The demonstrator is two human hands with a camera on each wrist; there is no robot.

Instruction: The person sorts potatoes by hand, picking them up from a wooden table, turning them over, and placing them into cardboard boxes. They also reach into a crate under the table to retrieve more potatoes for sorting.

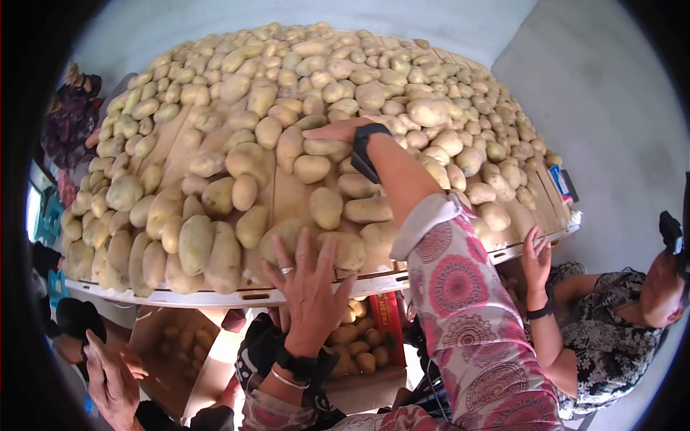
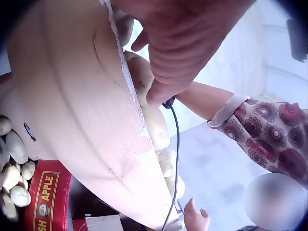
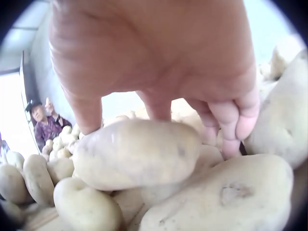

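And here's the big one, the table (image 1: pixel 172 140), sweeping across twelve o'clock under heaped potatoes (image 1: pixel 428 113)! A person in a floral top (image 1: pixel 611 330) raises a hand at four. A cardboard box (image 1: pixel 219 353) sits at eight, potatoes inside. The left hand (image 1: pixel 310 298), at seven, has fingers spread by the near edge. The right hand (image 1: pixel 336 131), towards twelve, curls its fingers over one long potato (image 3: pixel 137 154) beneath its palm!

Potatoes (image 1: pixel 195 244) look yellow-tan, some greenish. Sleeve (image 1: pixel 474 316) right of centre bears pink and grey medallions on white. Shirt (image 1: pixel 625 348) at lower right: black, pale floral print. Box (image 1: pixel 387 320) at lower centre: red.
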